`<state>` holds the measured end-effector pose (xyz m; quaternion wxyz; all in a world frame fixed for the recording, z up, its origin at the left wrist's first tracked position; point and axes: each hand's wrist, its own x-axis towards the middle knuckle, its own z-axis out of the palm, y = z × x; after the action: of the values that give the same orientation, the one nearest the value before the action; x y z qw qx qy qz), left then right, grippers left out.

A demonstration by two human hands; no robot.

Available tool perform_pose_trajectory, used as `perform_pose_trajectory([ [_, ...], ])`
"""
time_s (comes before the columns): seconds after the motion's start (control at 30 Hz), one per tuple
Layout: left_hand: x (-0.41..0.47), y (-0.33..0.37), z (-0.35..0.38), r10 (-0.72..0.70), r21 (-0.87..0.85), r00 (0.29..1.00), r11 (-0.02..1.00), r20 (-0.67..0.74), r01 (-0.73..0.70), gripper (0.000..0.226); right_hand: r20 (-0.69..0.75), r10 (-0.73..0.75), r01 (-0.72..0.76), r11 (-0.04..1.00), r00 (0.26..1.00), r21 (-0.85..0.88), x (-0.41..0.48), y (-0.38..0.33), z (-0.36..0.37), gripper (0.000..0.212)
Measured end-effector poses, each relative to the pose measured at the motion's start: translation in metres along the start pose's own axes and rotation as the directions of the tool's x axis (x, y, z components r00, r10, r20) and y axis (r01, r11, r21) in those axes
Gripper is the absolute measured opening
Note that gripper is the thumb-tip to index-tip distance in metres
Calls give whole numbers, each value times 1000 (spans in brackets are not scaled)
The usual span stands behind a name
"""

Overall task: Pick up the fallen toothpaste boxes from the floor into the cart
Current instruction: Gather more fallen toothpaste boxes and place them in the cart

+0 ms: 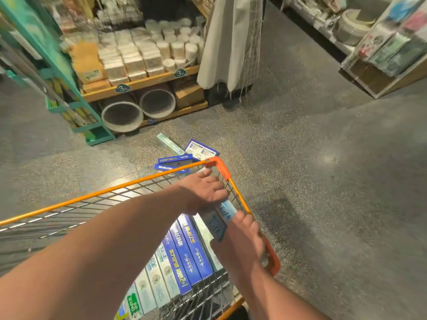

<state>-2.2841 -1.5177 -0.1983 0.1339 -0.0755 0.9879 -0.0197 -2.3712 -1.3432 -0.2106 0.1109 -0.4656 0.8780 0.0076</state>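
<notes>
An orange-rimmed wire cart (97,195) fills the lower left. Inside it several toothpaste boxes (184,250) lie side by side, blue ones and pale ones. Both my hands are over the cart's far right corner, holding pale blue-and-white toothpaste boxes (223,218) between them. My left hand (203,192) grips their far end from above, and my right hand (240,243) grips their near end by the rim. On the floor beyond the cart lie more fallen boxes: two blue ones (174,159), a pale green one (169,144) and a flat blue-and-white pack (201,151).
A wooden shelf (141,83) with white packs and two round tubs stands ahead on the left, with a teal rack (92,132) beside it. A draped wire stand (231,54) is behind the fallen boxes. Another shelf (381,72) stands at the right. Grey speckled floor spreads right.
</notes>
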Motion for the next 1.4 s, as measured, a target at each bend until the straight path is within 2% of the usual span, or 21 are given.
perform_pose_trajectory([
  [0.07,18,1,11,51,29,999,998,9,-51,39,23,75,-75,997,997,-2,-4,4,4,52],
  [0.13,31,0,23,102,56,995,993,15,-102,36,89,112,-108,993,990,-42,-3,7,13,70],
  [0.23,39,0,47,112,52,993,992,46,-114,45,173,116,-103,991,978,-86,1,9,32,88],
  [0.37,47,1,77,110,-22,994,994,17,-110,42,167,124,-113,991,978,-74,7,11,65,89],
  [0.47,50,4,93,102,42,992,994,69,-105,61,208,137,-116,987,969,-108,14,9,77,95],
  [0.6,58,12,117,93,38,992,995,91,-96,69,278,171,-146,983,945,-107,20,12,99,107],
  [0.83,71,22,147,56,-56,983,997,174,-47,68,342,163,-89,971,925,-224,29,19,126,121],
  [0.93,74,18,144,49,-114,959,993,280,-18,90,384,183,-111,973,905,-203,31,18,132,131],
  [1.03,79,16,135,52,-194,936,981,348,18,115,443,198,-133,976,875,-173,35,19,134,131],
  [1.17,81,18,133,17,-254,945,965,328,71,109,505,193,-161,981,841,-106,41,22,136,121],
  [1.4,73,26,124,-19,-199,919,974,393,106,107,534,177,-146,984,827,-99,43,24,131,116],
])
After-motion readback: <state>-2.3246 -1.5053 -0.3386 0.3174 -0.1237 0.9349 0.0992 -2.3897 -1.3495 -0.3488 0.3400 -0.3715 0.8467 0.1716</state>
